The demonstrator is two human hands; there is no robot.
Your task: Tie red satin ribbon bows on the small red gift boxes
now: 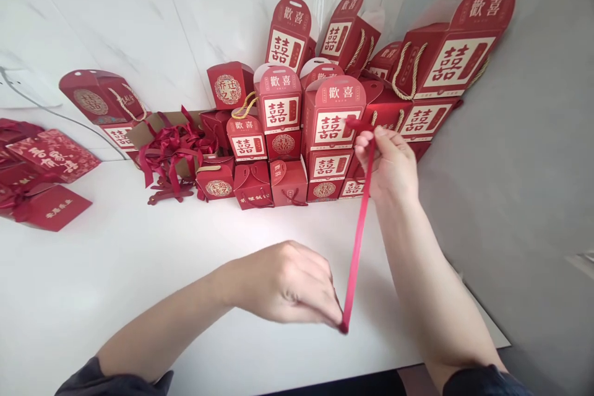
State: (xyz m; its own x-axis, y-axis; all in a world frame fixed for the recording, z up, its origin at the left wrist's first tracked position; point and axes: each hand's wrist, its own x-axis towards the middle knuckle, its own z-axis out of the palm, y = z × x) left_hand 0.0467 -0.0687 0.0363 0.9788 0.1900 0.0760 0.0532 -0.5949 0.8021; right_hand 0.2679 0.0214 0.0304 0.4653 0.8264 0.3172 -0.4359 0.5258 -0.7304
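Observation:
A narrow red ribbon [359, 235] stretches between my two hands above the white tabletop. My left hand [292, 288] pinches its lower end, fingertips pressed together near the front of the table. Higher up and to the right, my right hand [392, 161] grips the upper end between thumb and fingers. A short red piece of the ribbon sticks out to the left of those fingers. Behind my right hand stands a stack of red gift boxes [328, 164] printed with white panels and characters, partly hidden by the hand.
An open cardboard box [148, 129] with a heap of red ribbons [174, 147] stands left of the gift boxes. Red boxes with bows [58, 207] lie at the far left. A tiled wall [116, 18] closes the back and a grey wall [533, 167] the right. A thin cable [65, 112] hangs at left.

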